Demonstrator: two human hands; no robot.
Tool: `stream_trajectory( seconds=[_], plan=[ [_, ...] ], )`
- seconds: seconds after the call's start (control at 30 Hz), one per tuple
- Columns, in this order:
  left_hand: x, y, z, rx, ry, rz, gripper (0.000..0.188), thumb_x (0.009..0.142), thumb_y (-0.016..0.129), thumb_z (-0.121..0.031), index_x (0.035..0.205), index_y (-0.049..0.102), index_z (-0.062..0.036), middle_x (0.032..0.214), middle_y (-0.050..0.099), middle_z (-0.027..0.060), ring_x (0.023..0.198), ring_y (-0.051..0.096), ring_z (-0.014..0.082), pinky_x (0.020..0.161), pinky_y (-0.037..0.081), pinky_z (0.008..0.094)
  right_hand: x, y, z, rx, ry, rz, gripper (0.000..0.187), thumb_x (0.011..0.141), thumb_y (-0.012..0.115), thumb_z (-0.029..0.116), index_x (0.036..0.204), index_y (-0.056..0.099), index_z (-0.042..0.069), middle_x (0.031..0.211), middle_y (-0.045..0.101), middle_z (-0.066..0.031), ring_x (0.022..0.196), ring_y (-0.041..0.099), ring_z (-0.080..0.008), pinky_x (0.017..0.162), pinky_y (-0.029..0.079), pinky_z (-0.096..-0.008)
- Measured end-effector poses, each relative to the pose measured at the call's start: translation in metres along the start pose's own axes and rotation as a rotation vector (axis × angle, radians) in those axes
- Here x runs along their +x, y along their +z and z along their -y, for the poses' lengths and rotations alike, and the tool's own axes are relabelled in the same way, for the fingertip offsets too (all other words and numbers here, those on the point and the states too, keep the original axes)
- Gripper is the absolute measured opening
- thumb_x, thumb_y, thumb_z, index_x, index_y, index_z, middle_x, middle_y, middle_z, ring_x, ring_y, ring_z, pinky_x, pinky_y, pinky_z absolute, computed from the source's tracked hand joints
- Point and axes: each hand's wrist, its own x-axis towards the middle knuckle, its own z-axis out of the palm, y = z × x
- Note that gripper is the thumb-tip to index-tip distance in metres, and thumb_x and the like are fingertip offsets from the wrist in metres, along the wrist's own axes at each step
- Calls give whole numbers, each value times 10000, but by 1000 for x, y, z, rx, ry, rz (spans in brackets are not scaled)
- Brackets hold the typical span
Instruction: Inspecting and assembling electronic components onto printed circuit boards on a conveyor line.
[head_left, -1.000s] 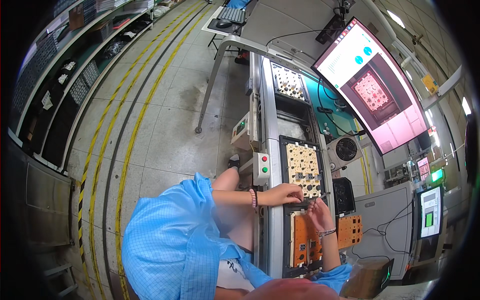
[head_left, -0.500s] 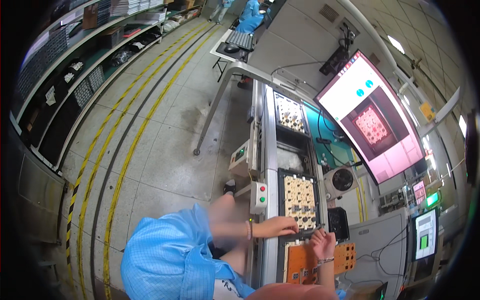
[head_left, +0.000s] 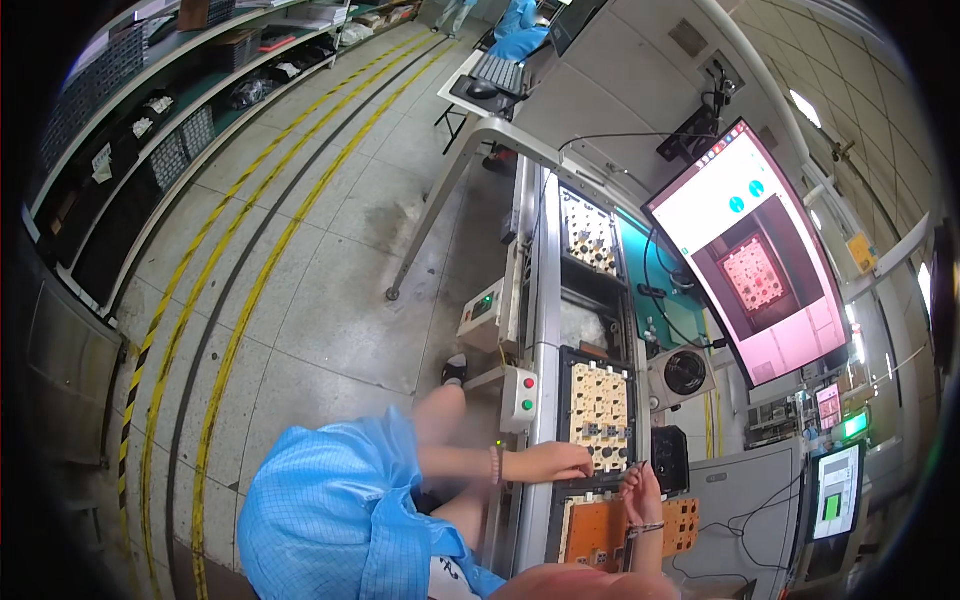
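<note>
A cream circuit board (head_left: 600, 405) with several dark components lies in a black frame on the conveyor line. My left hand (head_left: 560, 463) reaches in from the left over its near left corner. Its fingers are bent together, and whatever lies under the fingertips is hidden. At the near right corner, my right hand (head_left: 641, 494) is raised with thumb and fingers pinched. A small dark bit shows at those fingertips, too small to name. Closer to me, beneath the right wrist, lies an orange board (head_left: 595, 530) with cut-outs, partly covered by my arm.
Farther along the line sits another populated board (head_left: 588, 232). A control box (head_left: 519, 398) with red and green buttons is fixed left of the rail. To the right stand a large monitor (head_left: 750, 255), a round fan (head_left: 684, 372) and a black bin (head_left: 670, 458).
The whole view has shifted slightly. My right hand has drawn its fingers in closer at the board's right corner. My left hand stays near the left corner with little movement.
</note>
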Motion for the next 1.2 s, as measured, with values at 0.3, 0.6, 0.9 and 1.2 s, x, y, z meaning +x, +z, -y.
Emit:
stream_trajectory(
  seconds=[0.3,0.6,0.9,1.2],
  plan=[
    [7,-5,-5,41,-38,20,139,941,628,-148,1045,614,-57,964,641,115,928,644,300,812,515,410,-2,1,-1,-69,-14,56,154,1027,584,256,1000,563,106,906,557,19,778,509,-87,692,443,-247],
    [7,-6,-12,94,-62,31,133,951,620,-165,1035,603,-63,978,632,111,934,635,305,817,511,409,-35,5,7,28,-42,53,135,1015,562,250,1006,556,116,880,528,5,733,503,-86,681,442,-249],
    [1,-11,-28,138,-79,-17,117,953,611,-144,1031,599,-58,968,618,114,938,638,299,823,512,392,-63,5,0,50,-126,217,284,1013,518,304,829,435,105,744,405,-2,647,396,-103,601,374,-272],
    [6,-23,-24,90,-157,67,132,954,645,-131,1053,665,-46,952,629,108,905,630,265,806,505,346,-56,37,11,-246,-134,-149,291,1025,590,215,1227,610,7,901,601,39,641,475,17,519,353,-130]
  ],
)
